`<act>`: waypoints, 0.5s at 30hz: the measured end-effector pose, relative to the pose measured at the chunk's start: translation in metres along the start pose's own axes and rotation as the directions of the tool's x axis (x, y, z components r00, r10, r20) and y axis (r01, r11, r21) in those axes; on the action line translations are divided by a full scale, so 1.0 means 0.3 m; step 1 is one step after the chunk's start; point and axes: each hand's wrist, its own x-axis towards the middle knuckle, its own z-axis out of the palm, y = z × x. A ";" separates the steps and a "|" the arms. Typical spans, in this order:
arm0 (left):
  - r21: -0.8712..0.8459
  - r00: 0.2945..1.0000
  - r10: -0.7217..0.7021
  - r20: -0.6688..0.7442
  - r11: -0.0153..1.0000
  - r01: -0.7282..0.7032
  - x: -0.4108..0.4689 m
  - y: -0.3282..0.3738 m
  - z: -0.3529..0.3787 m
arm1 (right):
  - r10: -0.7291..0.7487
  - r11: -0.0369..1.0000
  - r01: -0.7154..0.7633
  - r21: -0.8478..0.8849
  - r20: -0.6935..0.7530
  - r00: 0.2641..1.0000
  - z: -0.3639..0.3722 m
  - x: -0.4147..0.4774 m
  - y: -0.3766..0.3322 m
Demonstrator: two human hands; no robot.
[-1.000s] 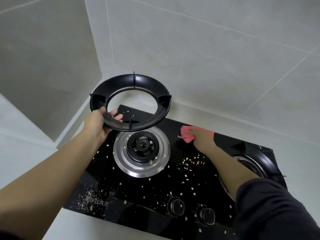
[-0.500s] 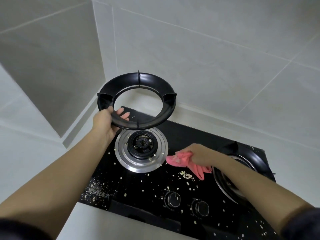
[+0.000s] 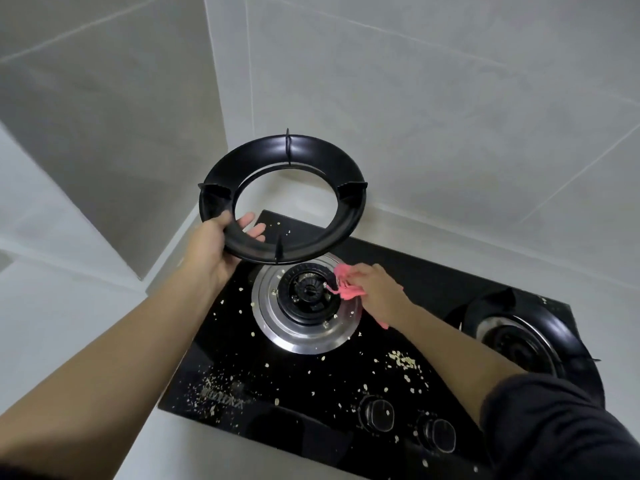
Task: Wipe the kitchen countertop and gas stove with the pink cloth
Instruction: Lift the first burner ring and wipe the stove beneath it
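Over the left burner (image 3: 308, 292) of the black glass gas stove (image 3: 311, 375), the left hand (image 3: 214, 251) held a round black pan support (image 3: 349, 209) up in the air, toward the burner's twelve o'clock. It gripped the ring at about eight o'clock on its rim, thumb on top and fingers curled underneath. The right hand (image 3: 377, 292) clutched the bunched pink cloth (image 3: 346, 289) and pressed it onto the steel drip ring (image 3: 301, 337) at the burner's three o'clock, a loose corner of the cloth reaching the black burner head. Pale flakes (image 3: 403, 360) lay scattered over the glass, thickest at the burner's five o'clock and again by the printed lettering at seven o'clock; a few sat on the steel ring itself. Two knobs (image 3: 375, 412) stood side by side near the stove's front edge, at five o'clock from the burner. The right burner (image 3: 519, 341), at four o'clock, had its own support seated on it. A dark sleeve (image 3: 554, 427) covered the right forearm near the elbow. The white counter (image 3: 104, 323) ran round the stove, with a grey tiled wall (image 3: 415, 98) behind at twelve o'clock.
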 end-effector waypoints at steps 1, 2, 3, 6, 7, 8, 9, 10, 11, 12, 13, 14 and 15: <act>-0.007 1.000 -0.015 0.000 1.000 0.015 0.004 -0.007 -0.008 | -0.022 1.000 0.021 0.015 0.022 1.000 0.011 -0.039 0.005; -0.010 0.999 -0.032 0.002 0.999 0.032 0.009 -0.012 -0.010 | -0.016 0.996 0.013 0.088 0.035 0.999 0.012 -0.080 0.003; -0.008 0.999 -0.043 0.004 0.999 0.043 0.016 -0.016 -0.009 | -0.009 0.986 0.001 0.164 0.050 0.999 0.011 -0.117 -0.001; 0.005 0.998 -0.064 0.017 0.998 0.064 0.039 -0.018 0.005 | -0.136 0.971 0.114 0.211 0.089 0.987 0.000 -0.197 -0.054; 0.010 0.997 -0.074 0.022 0.997 0.074 0.046 -0.016 0.011 | -0.181 0.960 0.150 0.236 0.117 0.977 0.003 -0.213 -0.074; 0.014 0.996 -0.083 0.027 0.996 0.082 0.053 -0.015 0.017 | -0.202 0.953 0.157 0.260 0.155 0.967 0.008 -0.225 -0.097; 0.019 0.995 -0.093 0.033 0.996 0.092 0.058 -0.012 0.025 | -0.206 0.950 0.149 0.274 0.192 0.959 0.012 -0.234 -0.115; 0.023 0.994 -0.101 0.039 0.995 0.100 0.062 -0.008 0.032 | -0.203 0.946 0.134 0.295 0.216 0.955 0.013 -0.237 -0.127; 0.029 0.993 -0.107 0.046 0.994 0.106 0.066 -0.003 0.041 | -0.196 0.938 0.109 0.329 0.244 0.950 0.005 -0.236 -0.132; 0.035 0.993 -0.107 0.049 0.994 0.105 0.071 0.004 0.047 | -0.200 0.927 0.090 0.363 0.278 0.940 -0.010 -0.235 -0.131; 0.041 0.993 -0.102 0.052 0.994 0.100 0.075 0.012 0.052 | -0.197 0.917 0.061 0.395 0.316 0.928 -0.035 -0.231 -0.127; 0.048 0.994 -0.098 0.056 0.994 0.095 0.079 0.024 0.057 | -0.175 0.911 0.014 0.412 0.356 0.918 -0.066 -0.228 -0.119; 0.054 0.994 -0.096 0.059 0.994 0.093 0.082 0.034 0.058 | -0.142 0.908 -0.037 0.418 0.389 0.910 -0.096 -0.228 -0.107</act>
